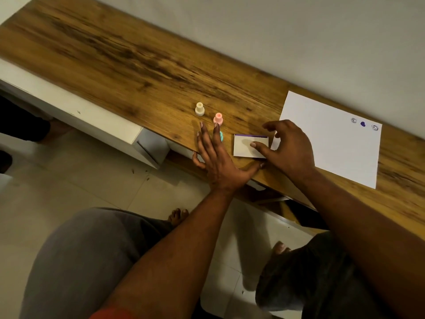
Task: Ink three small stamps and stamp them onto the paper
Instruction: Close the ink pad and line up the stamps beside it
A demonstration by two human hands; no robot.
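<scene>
Three small stamps stand near the wooden table's front edge: a cream stamp (199,108), a pink stamp (218,119) and a teal stamp (221,136), the last mostly hidden behind my fingers. My left hand (216,157) lies flat with fingers spread, its fingertips just short of the pink stamp. A white ink pad box (243,146) with a purple edge lies to the right. My right hand (287,146) rests on the box, thumb and fingers touching its lid. The white paper (322,139) lies further right and bears three purple marks (363,124).
The wooden table (138,65) runs diagonally along a grey wall. Under its front edge sits a white drawer unit (147,146). My knees and bare feet are below, on a tiled floor.
</scene>
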